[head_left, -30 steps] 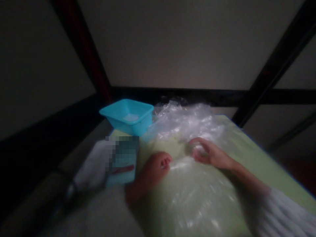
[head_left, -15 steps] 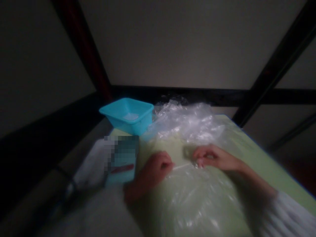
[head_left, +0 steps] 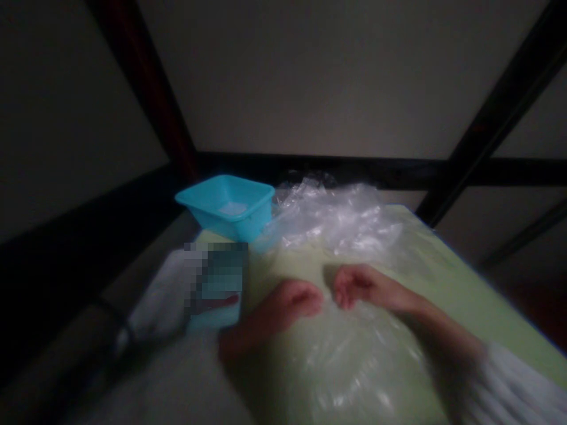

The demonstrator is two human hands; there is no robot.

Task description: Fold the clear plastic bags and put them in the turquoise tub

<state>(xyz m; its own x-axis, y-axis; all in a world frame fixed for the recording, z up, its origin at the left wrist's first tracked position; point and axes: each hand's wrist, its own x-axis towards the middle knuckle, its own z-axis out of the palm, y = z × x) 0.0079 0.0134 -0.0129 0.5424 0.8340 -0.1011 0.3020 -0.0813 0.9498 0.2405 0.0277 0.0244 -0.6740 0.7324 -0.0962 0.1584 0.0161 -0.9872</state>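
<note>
A clear plastic bag (head_left: 354,366) lies nearest me on the table, its far edge at my fingers. My left hand (head_left: 299,301) is closed, with thumb and fingertips pinching that edge. Just to the right, my right hand (head_left: 361,286) curls its fingers on the same edge. A narrow gap separates the two hands. The picture is dark and soft, so the fingertips are not sharp.
Behind the hands is a heap of crumpled clear plastic bags (head_left: 341,221) on the yellow-green table (head_left: 469,283). A blue plastic basin (head_left: 257,221) with something white inside stands at the back left. Left of my left hand lies a teal, partly pixelated object (head_left: 217,319).
My hands have come closer together along the bag's edge. The left moved right and the right moved left, and the pale strip of edge between them has shortened.
</note>
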